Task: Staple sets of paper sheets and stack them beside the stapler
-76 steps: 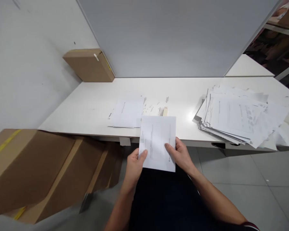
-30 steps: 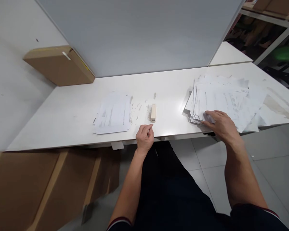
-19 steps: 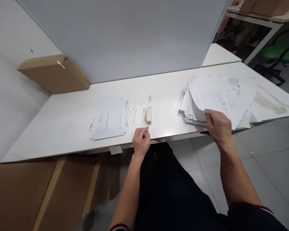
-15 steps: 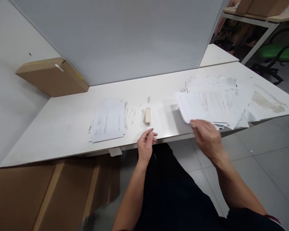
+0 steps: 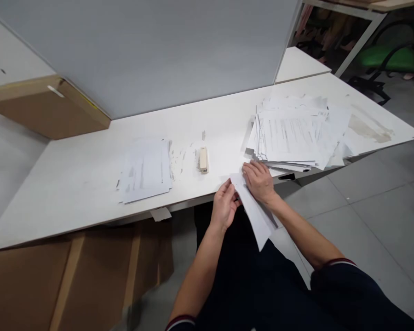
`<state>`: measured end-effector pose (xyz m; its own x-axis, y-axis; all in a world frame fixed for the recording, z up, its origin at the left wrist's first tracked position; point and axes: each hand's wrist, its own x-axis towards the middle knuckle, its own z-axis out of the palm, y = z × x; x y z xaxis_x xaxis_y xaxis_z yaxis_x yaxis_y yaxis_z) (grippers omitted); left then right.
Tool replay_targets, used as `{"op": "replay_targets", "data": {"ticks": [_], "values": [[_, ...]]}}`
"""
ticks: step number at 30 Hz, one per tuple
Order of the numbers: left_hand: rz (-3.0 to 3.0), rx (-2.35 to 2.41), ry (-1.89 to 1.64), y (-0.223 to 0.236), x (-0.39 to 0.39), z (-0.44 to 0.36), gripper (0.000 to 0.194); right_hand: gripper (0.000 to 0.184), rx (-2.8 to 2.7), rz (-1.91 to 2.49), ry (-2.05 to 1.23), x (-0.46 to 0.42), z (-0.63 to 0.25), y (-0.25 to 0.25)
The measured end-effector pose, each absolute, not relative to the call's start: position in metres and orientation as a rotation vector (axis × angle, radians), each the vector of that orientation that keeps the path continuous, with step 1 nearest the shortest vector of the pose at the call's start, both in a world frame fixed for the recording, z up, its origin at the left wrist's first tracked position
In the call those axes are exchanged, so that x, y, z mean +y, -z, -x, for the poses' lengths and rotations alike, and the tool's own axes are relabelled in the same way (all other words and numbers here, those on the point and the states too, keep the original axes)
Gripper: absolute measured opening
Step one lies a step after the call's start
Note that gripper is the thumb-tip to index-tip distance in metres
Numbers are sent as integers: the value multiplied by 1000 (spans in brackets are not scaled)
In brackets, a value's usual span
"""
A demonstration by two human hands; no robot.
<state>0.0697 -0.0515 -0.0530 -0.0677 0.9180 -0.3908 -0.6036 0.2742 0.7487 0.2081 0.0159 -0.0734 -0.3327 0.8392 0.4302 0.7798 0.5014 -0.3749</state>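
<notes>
Both hands hold a white sheet of paper (image 5: 257, 216) at the front edge of the white table (image 5: 89, 174). My left hand (image 5: 224, 204) pinches its top left corner. My right hand (image 5: 260, 181) grips the top edge, and the sheet hangs down over my lap. A loose stack of printed papers (image 5: 293, 135) lies on the table just right of my hands. A small beige stapler (image 5: 203, 159) sits left of them. A neater, smaller pile of sheets (image 5: 145, 169) lies further left.
A grey partition panel (image 5: 158, 50) stands behind the table. A cardboard box (image 5: 48, 108) rests at the back left. Flattened cardboard (image 5: 72, 276) leans under the table's left side. A green chair (image 5: 386, 59) and another desk are at the far right.
My right hand drew one sheet off the right-hand stack and brought it left to the table edge. My left hand rose from the edge and took its corner.
</notes>
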Motion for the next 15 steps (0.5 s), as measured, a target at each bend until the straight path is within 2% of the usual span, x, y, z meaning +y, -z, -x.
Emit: {"op": "replay_targets", "data": {"ticks": [2,4,7,11,15], "values": [[-472,1103,-1303,54,-55,-82,58,29,-2138,1347,-35,15,-200,89],[-660,1169,-1308,56,-60,-88,59,28,-2122,1346,23,11,-195,97],[-934,1241,-1325,64,-67,-90,52,26,-2108,1331,70,7,-192,96],[-936,1432,-1363,75,-70,-79,33,23,-2130,1194,16,7,-202,77],[-688,1278,-1365,69,-67,-61,37,30,-2098,1216,71,16,-240,47]]}}
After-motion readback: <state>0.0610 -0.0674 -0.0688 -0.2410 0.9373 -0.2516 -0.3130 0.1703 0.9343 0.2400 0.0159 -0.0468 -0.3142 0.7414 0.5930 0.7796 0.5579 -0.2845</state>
